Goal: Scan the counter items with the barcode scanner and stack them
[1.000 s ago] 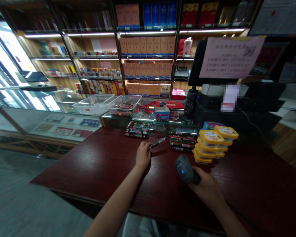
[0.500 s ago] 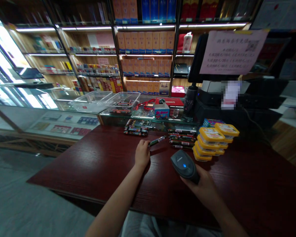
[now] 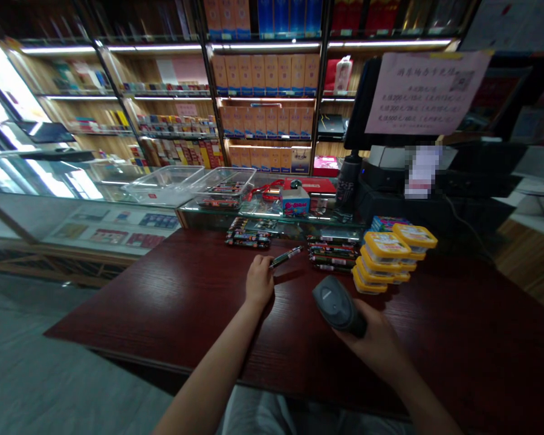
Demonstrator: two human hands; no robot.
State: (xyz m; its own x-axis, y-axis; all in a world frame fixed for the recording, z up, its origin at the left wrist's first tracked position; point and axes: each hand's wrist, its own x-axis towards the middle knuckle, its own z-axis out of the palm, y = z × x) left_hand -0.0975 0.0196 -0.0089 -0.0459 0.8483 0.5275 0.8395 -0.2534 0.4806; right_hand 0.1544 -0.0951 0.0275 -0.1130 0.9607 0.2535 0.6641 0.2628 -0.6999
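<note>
My left hand [image 3: 260,281] is closed on one end of a slim, dark stick-shaped packet [image 3: 285,258], which points up and to the right just above the desk. My right hand [image 3: 375,336] grips the handle of a dark grey barcode scanner [image 3: 335,304], its head tilted toward the packet. Beyond the packet, similar slim packets lie in two groups: a smaller stack [image 3: 248,234] on the left and a larger stack [image 3: 333,252] on the right. Yellow-lidded plastic tubs [image 3: 387,244] stand piled beside the larger stack.
The dark red wooden desk [image 3: 163,308] meets a glass counter at the back. On that counter are clear plastic bins [image 3: 163,181] and a small blue and pink box [image 3: 295,202]. A monitor with a paper notice [image 3: 428,96] stands back right. Stocked shelves [image 3: 265,75] line the wall.
The blue light on the scanner has gone out. Both hands hold nearly the same pose, and the whole view has shifted very slightly.
</note>
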